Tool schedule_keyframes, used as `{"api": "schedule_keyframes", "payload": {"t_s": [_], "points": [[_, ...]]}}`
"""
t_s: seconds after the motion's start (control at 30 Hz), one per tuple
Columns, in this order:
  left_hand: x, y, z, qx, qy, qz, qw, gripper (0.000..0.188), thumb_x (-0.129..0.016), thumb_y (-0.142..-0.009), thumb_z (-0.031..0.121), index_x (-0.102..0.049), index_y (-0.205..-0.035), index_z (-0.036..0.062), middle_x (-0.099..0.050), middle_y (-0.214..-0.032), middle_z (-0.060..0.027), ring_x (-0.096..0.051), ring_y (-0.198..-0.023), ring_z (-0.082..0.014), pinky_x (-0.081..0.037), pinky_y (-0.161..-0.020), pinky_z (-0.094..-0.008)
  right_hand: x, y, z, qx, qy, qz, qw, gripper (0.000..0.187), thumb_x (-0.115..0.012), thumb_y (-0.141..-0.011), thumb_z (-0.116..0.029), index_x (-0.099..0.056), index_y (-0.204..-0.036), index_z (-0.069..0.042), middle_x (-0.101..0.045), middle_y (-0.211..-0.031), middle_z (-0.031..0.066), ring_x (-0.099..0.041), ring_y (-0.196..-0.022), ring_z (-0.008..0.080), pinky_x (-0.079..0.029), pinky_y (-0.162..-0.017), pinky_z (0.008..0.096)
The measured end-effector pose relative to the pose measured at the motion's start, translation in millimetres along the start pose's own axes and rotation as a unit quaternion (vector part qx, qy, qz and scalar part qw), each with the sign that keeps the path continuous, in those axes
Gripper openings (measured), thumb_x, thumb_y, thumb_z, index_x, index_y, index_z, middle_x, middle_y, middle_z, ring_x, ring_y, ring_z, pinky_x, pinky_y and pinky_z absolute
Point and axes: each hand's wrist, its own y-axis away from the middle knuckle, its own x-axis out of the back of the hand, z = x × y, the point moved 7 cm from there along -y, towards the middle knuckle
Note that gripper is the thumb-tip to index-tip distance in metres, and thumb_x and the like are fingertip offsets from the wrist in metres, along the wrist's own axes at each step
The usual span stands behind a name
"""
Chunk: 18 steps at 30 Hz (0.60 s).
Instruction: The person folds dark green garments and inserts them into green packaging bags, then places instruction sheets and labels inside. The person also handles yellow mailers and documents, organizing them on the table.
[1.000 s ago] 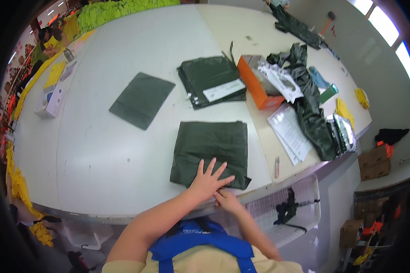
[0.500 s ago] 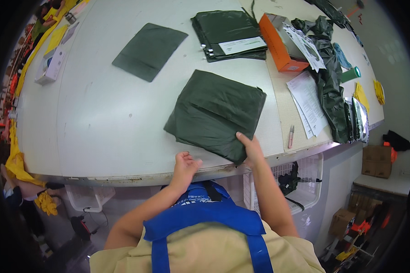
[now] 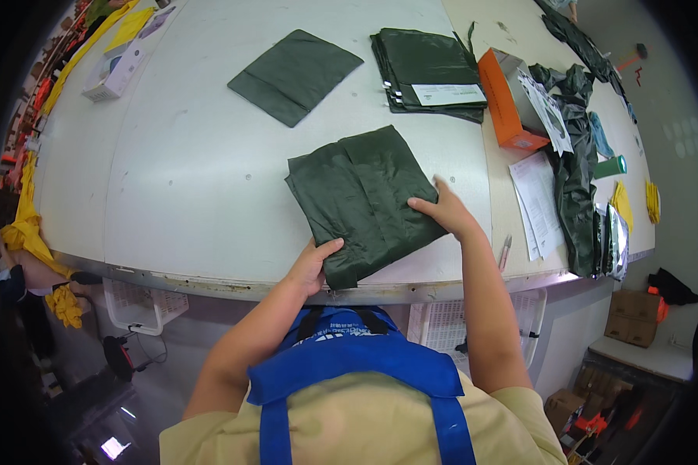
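Observation:
Between my hands is a folded dark green sheet of thin, slightly shiny material [image 3: 368,201], tilted over the near part of the table. My left hand [image 3: 316,262] grips its near left corner, thumb on top and fingers beneath. On its right edge my right hand [image 3: 440,208] holds on, with the thumb over the upper face and the other fingers mostly hidden. Beyond it, a flat dark green folded piece [image 3: 295,77] lies on the table by itself. To the right of that piece sits a stack of dark green folded pieces [image 3: 430,58] with a white paper slip [image 3: 448,94] on it.
An orange box [image 3: 508,108] with papers stands right of the stack. Nearby lie printed sheets [image 3: 537,205], a crumpled dark green length [image 3: 572,186], a green cylinder [image 3: 610,167] and a small pen-like tool [image 3: 505,253]. White baskets [image 3: 143,304] sit below the table edge [image 3: 209,285].
My left hand, free before, has taken hold of the folded green sheet's near left corner. The sheet has turned, and my right hand has shifted up along its right side.

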Motion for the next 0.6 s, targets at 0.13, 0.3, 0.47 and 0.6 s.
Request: {"api": "schedule_keyframes", "payload": {"t_s": [0.13,0.3,0.47,0.6], "points": [[-4.3,5.0,13.3,-0.073,-0.037,-0.006,0.997,0.075,-0.066,-0.082,0.014,-0.019,-0.140,0.0060,-0.043,-0.132,-0.0146,-0.049,-0.118,-0.0261,-0.045,-0.096,-0.0397,-36.6,8.0,24.6,-0.108,-0.243,-0.154,0.952,0.081,-0.074,-0.075,-0.036,-0.039,-0.134,0.007,-0.055,-0.124,0.0210,-0.056,-0.112,0.0269,-0.041,-0.098,0.0350],[6.6,23.3,6.3,-0.043,-0.052,0.032,0.997,0.083,-0.068,-0.081,0.013,-0.012,-0.142,0.0076,-0.037,-0.135,-0.0150,-0.049,-0.117,-0.0264,-0.046,-0.096,-0.0399,-66.0,37.7,41.4,-0.210,-0.364,-0.233,0.877,0.067,-0.072,-0.077,-0.031,-0.048,-0.126,0.007,-0.059,-0.118,0.0190,-0.058,-0.108,0.0257,-0.047,-0.093,0.0357],[28.2,45.3,-23.5,0.073,0.008,0.053,0.996,0.078,-0.068,-0.080,0.010,-0.020,-0.141,0.0059,-0.044,-0.133,-0.0160,-0.051,-0.117,-0.0263,-0.049,-0.092,-0.0397,-85.1,65.1,38.8,-0.209,-0.420,-0.261,0.844,0.082,-0.073,-0.078,-0.036,-0.034,-0.138,0.003,-0.050,-0.130,0.0192,-0.055,-0.114,0.0270,-0.047,-0.095,0.0380],[25.8,46.8,-13.4,0.024,-0.069,0.050,0.996,0.071,-0.067,-0.080,0.006,-0.029,-0.139,0.0028,-0.051,-0.127,-0.0152,-0.056,-0.111,-0.0264,-0.048,-0.093,-0.0377,-93.3,74.4,38.3,-0.234,-0.421,-0.245,0.841,0.082,-0.077,-0.075,-0.029,-0.034,-0.137,0.003,-0.051,-0.129,0.0189,-0.054,-0.114,0.0274,-0.046,-0.096,0.0377]]}}
